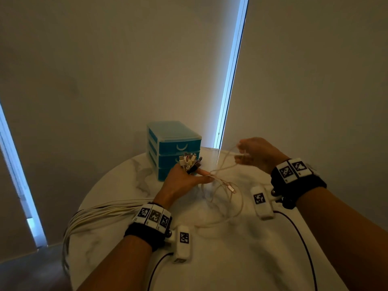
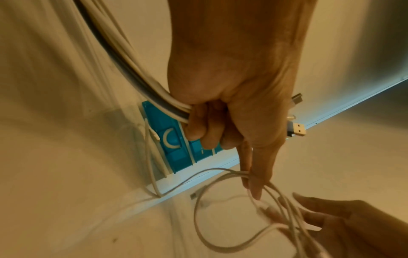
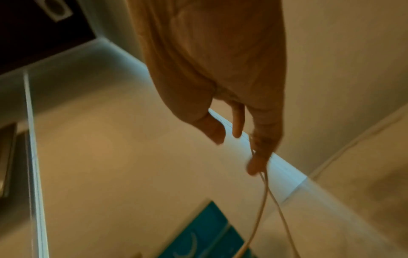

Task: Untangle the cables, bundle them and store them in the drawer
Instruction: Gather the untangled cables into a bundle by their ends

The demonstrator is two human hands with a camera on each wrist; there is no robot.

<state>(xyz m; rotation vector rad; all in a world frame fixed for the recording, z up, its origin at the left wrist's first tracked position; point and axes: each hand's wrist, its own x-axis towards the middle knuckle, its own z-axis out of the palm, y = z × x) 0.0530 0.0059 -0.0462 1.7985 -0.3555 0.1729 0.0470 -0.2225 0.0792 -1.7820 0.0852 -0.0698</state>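
My left hand grips a thick bundle of white cables; their plugs stick up from the fist. The bundle trails left over the table's edge. In the left wrist view that hand grips the bundle, and its straight fingers pinch several thin cables. My right hand is raised at the right and holds a loop of thin white cable. The cable hangs from one finger. More thin cable lies looped on the table. The teal drawer unit stands behind, all three drawers closed.
The round white marble table ends close on the left and at the back by the wall. Black leads from the wrist cameras run over the tabletop. A bright window strip rises behind the drawer unit.
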